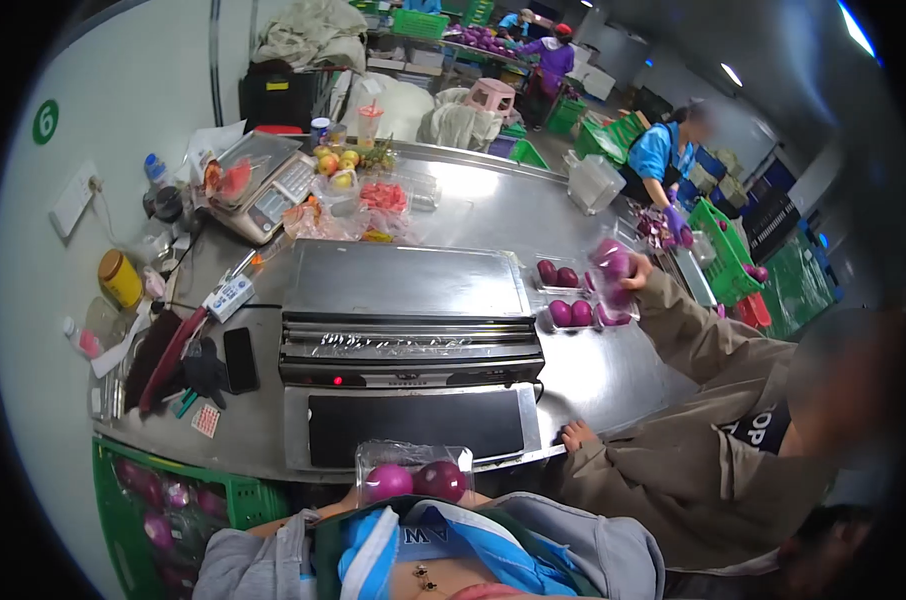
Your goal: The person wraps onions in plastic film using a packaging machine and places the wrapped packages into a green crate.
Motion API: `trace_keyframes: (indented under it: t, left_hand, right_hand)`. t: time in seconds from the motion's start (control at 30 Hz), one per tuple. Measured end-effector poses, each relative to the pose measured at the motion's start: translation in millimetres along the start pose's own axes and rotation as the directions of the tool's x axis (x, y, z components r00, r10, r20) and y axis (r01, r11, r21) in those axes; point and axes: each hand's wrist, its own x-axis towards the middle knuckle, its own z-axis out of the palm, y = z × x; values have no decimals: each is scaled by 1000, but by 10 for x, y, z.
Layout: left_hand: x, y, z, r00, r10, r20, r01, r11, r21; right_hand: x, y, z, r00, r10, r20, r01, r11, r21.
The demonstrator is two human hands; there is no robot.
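Close against my body, at the bottom of the view, is a clear plastic tray (414, 452) with two purple onions (440, 482) side by side in it. My left hand (347, 501) is at the tray's left side and my right hand (476, 498) at its right side, gripping it between them. Most of my fingers are hidden behind the tray and my sleeves. Just ahead stands a film wrapping machine (413, 345) with a lit red light and a dark plate (418, 425) at its front.
At right a co-worker's hand (633, 272) holds a tray of onions above more onion trays (570, 314). A scale (263, 185), fruit (335, 162) and a phone (240, 360) lie on the left side of the metal table. A green crate (258, 500) of packed onions stands below left.
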Motion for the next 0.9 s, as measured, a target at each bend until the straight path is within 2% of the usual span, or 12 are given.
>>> trace_keyframes:
  t: [0.2, 0.27, 0.33, 0.4, 0.43, 0.5, 0.53, 0.6, 0.67, 0.8, 0.87, 0.9]
  left_hand:
    - [-83, 598, -57, 990, 132, 59, -111, 956, -271]
    - [-189, 708, -53, 991, 130, 41, -106, 927, -360]
    - [-344, 761, -61, 997, 78, 0, -69, 891, -450]
    - [-609, 767, -94, 995, -101, -19, 70, 798, -599]
    - [-777, 779, -138, 974, -224, -26, 119, 608, -785]
    - [-1167, 821, -211, 915, -391, -99, -112, -10, -994]
    - [-1401, 856, -272, 944, -222, -244, -272, -106, -956]
    - [-1721, 1153, -305, 784, -83, -616, -575, 281, -769]
    - [-1975, 1063, -354, 291, -68, -954, -445, 874, -198]
    - [-3105, 1010, -703, 34, -466, -884, -639, 670, -378]
    - [-3820, 602, -823, -111, -424, -899, -659, 709, -253]
    - [-4142, 488, -883, -105, -475, -874, -681, 674, -285]
  right_hand:
    - [49, -636, 466, 955, -230, 185, 253, 961, -109]
    - [71, -650, 736, 921, -127, 367, 282, 868, -409]
    - [55, -692, 1048, 824, 160, 544, 414, 485, -770]
    - [258, -748, 1317, 806, 214, 551, 327, 615, -717]
    - [360, -774, 1445, 797, 241, 555, 276, 672, -687]
    - [604, -680, 1584, 788, 230, 571, 191, 790, -582]
    - [755, -570, 1681, 788, 211, 578, 166, 832, -530]
    - [1051, -280, 1959, 788, 179, 589, 181, 847, -499]
    - [1105, 33, 2715, 658, 136, 740, 482, 679, -554]
    - [1132, 617, 3574, 359, 360, 861, 556, 659, -507]
    - [1130, 639, 3586, 344, 321, 882, 672, 573, -470]
    - [1163, 632, 3560, 388, 380, 840, 531, 653, -540]
